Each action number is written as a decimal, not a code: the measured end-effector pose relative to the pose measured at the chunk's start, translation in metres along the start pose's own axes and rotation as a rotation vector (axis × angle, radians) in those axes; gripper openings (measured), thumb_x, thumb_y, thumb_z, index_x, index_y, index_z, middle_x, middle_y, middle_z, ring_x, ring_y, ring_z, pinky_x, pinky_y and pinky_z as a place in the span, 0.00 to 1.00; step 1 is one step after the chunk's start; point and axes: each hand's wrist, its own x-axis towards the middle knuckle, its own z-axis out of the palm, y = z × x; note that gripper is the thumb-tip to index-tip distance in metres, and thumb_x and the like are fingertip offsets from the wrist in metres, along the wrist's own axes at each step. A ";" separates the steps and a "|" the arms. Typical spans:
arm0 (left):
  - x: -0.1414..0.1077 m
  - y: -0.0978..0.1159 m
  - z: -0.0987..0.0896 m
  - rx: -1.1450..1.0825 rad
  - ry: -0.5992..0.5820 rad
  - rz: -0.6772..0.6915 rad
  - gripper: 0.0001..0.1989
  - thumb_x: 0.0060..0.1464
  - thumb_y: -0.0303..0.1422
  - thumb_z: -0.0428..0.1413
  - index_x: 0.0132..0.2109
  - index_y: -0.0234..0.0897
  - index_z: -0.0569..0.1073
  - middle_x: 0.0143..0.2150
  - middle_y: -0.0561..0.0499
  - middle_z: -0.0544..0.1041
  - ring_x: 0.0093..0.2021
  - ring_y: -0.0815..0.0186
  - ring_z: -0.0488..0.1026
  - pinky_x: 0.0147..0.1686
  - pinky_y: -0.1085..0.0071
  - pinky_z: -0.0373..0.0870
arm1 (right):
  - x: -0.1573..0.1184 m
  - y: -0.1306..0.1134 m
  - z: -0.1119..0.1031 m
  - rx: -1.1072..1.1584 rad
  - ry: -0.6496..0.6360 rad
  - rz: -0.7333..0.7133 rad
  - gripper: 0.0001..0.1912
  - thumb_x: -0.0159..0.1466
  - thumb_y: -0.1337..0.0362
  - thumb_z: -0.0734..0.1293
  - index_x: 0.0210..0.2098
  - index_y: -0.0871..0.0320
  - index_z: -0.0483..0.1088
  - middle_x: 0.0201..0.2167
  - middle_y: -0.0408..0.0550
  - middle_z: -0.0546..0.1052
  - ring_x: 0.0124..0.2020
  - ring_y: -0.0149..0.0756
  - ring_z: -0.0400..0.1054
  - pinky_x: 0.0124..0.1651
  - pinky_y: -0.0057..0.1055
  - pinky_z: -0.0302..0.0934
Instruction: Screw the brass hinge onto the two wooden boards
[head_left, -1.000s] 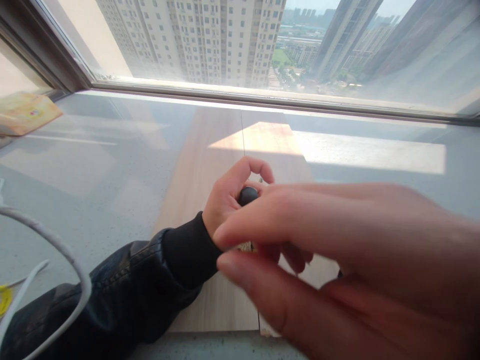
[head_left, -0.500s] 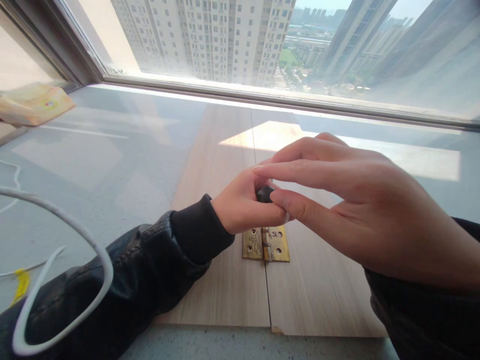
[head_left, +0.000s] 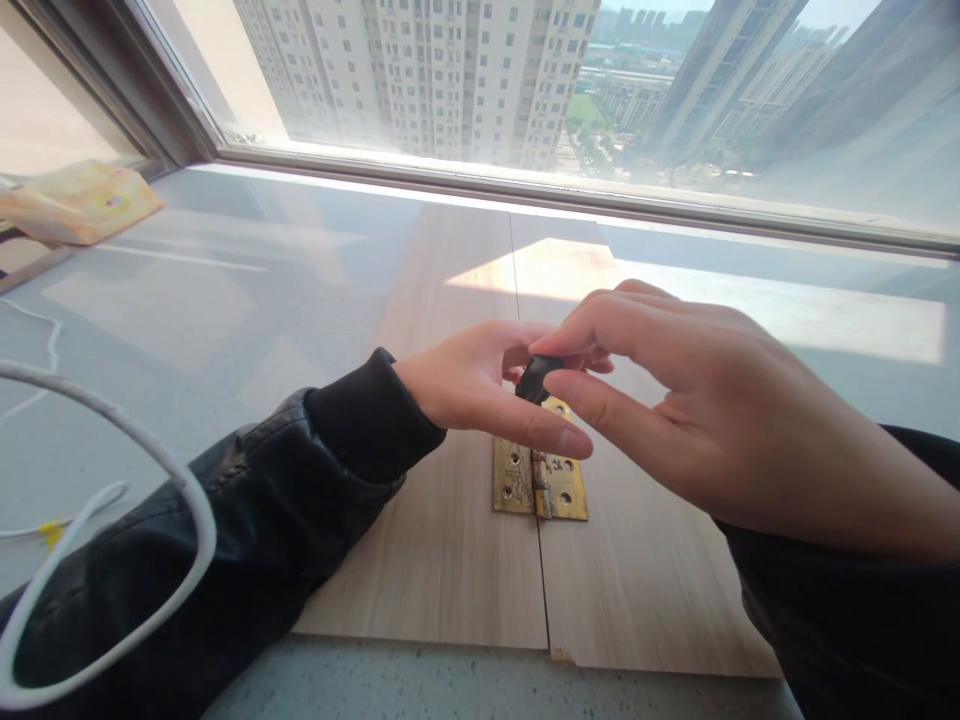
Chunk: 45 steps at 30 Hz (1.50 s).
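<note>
L hand [head_left: 480, 382]: we've opened it since last frame, thumb off black handle [head_left: 536, 380].
R hand [head_left: 701, 400]: pinching handle.
Hinge [head_left: 540, 482]: nearer us, pin twd boards' [head_left: 457, 595] near edge.

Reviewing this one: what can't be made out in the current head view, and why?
In the head view:
- Black object: partly covered by the right hand.
- Left hand: some fingers hidden behind the right hand.
- Hinge: upper left covered by the left hand; its markings are too small to read.
- Packet, white cable: cut off by the left edge.
</note>
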 end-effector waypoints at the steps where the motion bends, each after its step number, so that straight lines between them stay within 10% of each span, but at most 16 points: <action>1: -0.002 0.001 -0.002 0.032 -0.023 -0.028 0.12 0.43 0.32 0.66 0.35 0.37 0.74 0.38 0.49 0.74 0.41 0.61 0.73 0.40 0.64 0.72 | 0.000 0.000 0.001 -0.021 0.008 0.004 0.07 0.64 0.64 0.61 0.33 0.59 0.69 0.28 0.46 0.71 0.30 0.34 0.63 0.30 0.33 0.55; 6: -0.012 0.001 -0.003 0.191 0.015 -0.172 0.16 0.45 0.38 0.65 0.40 0.34 0.77 0.37 0.47 0.77 0.40 0.61 0.72 0.36 0.67 0.69 | -0.001 0.011 0.002 -0.134 0.049 0.085 0.10 0.63 0.60 0.62 0.28 0.59 0.65 0.23 0.46 0.70 0.24 0.33 0.60 0.26 0.33 0.51; 15: -0.025 -0.018 0.025 0.227 0.550 -0.006 0.12 0.41 0.35 0.68 0.31 0.34 0.77 0.28 0.50 0.76 0.30 0.67 0.69 0.31 0.68 0.64 | 0.002 0.000 0.009 -0.074 0.093 0.068 0.15 0.62 0.58 0.64 0.23 0.55 0.56 0.18 0.40 0.60 0.19 0.27 0.49 0.24 0.31 0.46; 20: -0.030 -0.029 0.024 0.206 0.451 0.082 0.07 0.51 0.35 0.62 0.36 0.37 0.79 0.35 0.46 0.80 0.37 0.62 0.72 0.35 0.66 0.65 | 0.004 -0.006 0.013 -0.094 0.140 0.167 0.21 0.61 0.56 0.64 0.20 0.54 0.50 0.15 0.38 0.54 0.19 0.28 0.44 0.24 0.32 0.44; 26: -0.035 -0.037 0.017 0.148 0.360 0.060 0.12 0.56 0.39 0.59 0.42 0.36 0.79 0.41 0.45 0.80 0.42 0.61 0.73 0.40 0.64 0.68 | 0.002 0.003 0.008 0.169 0.012 0.088 0.13 0.64 0.57 0.64 0.43 0.57 0.70 0.25 0.41 0.71 0.23 0.28 0.62 0.27 0.29 0.56; 30: -0.038 -0.043 0.018 0.112 0.340 0.046 0.15 0.57 0.40 0.57 0.44 0.34 0.78 0.44 0.43 0.79 0.43 0.61 0.73 0.39 0.65 0.66 | 0.001 0.008 0.006 0.252 -0.104 0.125 0.10 0.64 0.57 0.63 0.39 0.56 0.73 0.28 0.41 0.75 0.27 0.27 0.66 0.29 0.28 0.60; 40: -0.035 -0.037 0.025 0.251 0.603 0.115 0.24 0.37 0.42 0.70 0.40 0.32 0.78 0.34 0.46 0.80 0.34 0.66 0.72 0.32 0.70 0.63 | 0.007 -0.006 0.026 0.101 0.189 0.184 0.22 0.59 0.56 0.68 0.18 0.55 0.52 0.13 0.35 0.52 0.17 0.23 0.44 0.19 0.27 0.42; 45: -0.030 -0.035 0.031 0.326 0.694 0.145 0.14 0.45 0.39 0.66 0.33 0.31 0.77 0.29 0.47 0.77 0.28 0.69 0.69 0.26 0.72 0.61 | 0.005 -0.005 0.028 -0.028 0.277 0.174 0.26 0.59 0.53 0.68 0.16 0.56 0.51 0.13 0.36 0.50 0.17 0.24 0.43 0.20 0.29 0.43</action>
